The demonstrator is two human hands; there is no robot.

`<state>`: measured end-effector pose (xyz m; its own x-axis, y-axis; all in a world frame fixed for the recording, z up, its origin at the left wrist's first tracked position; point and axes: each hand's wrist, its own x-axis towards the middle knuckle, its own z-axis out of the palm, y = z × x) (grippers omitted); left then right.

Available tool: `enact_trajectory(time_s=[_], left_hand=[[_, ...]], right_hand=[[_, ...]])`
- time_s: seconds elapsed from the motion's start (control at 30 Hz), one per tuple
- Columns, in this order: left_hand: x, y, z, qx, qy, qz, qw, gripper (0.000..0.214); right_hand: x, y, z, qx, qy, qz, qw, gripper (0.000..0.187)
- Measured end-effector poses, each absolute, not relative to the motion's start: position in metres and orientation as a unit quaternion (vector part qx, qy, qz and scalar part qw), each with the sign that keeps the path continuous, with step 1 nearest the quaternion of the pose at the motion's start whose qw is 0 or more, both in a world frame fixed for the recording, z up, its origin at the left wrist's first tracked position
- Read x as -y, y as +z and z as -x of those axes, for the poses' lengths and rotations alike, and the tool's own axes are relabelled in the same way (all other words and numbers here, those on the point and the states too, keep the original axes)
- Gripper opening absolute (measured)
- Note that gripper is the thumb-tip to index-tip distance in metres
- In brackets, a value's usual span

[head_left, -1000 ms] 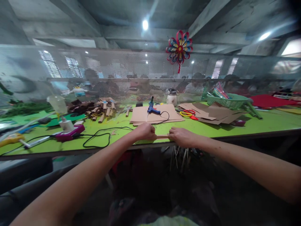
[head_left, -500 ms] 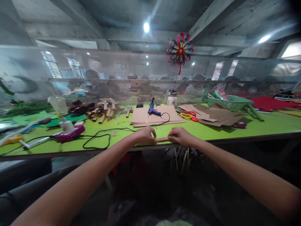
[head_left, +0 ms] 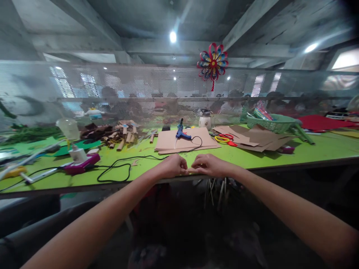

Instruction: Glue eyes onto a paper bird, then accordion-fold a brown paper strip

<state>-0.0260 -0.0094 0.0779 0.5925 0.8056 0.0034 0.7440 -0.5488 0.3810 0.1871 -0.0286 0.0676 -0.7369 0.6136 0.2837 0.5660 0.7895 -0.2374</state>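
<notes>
My left hand (head_left: 173,166) and my right hand (head_left: 206,165) meet at the near edge of the green table (head_left: 252,157). Both are closed, fingertips pinched together on a small brown cardboard strip (head_left: 189,170) that is mostly hidden between them. Just beyond my hands lies a stack of brown cardboard sheets (head_left: 168,144) with a blue glue gun (head_left: 181,132) resting on top. Its black cord (head_left: 123,164) loops across the table to the left.
Red and yellow scissors (head_left: 224,138) lie by loose cardboard pieces (head_left: 260,139). A green basket (head_left: 270,121) stands at the right. Rolled cardboard tubes (head_left: 123,134) are piled at the back left. A pink power strip (head_left: 80,164) sits left. A mesh screen (head_left: 140,89) backs the table.
My hands have come closer together along the strip, so less of it shows between them. The view has tilted slightly downward.
</notes>
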Motion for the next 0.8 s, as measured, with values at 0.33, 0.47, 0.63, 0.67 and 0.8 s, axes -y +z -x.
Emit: enact_trajectory(time_s=[0.33,0.47,0.63,0.67,0.8], left_hand=[[0.077,0.102,0.041,-0.405,0.190,-0.892,0.063,0.018],[0.105,0.105,0.048,-0.372,0.200,-0.906,0.022,0.016],[0.128,0.110,0.056,-0.349,0.206,-0.913,0.036,0.017],[0.130,0.110,0.057,-0.349,0.204,-0.914,0.042,0.017],[0.137,0.108,0.059,-0.353,0.179,-0.914,0.091,0.020]], right_hand=[[0.083,0.095,-0.173,0.937,-0.091,0.301,0.156,0.022],[0.108,0.101,-0.169,0.941,-0.136,0.275,0.140,0.023],[0.130,0.111,-0.171,0.950,-0.099,0.269,0.126,0.021],[0.133,0.113,-0.171,0.951,-0.093,0.270,0.119,0.019],[0.140,0.116,-0.175,0.953,-0.084,0.274,0.094,0.016]])
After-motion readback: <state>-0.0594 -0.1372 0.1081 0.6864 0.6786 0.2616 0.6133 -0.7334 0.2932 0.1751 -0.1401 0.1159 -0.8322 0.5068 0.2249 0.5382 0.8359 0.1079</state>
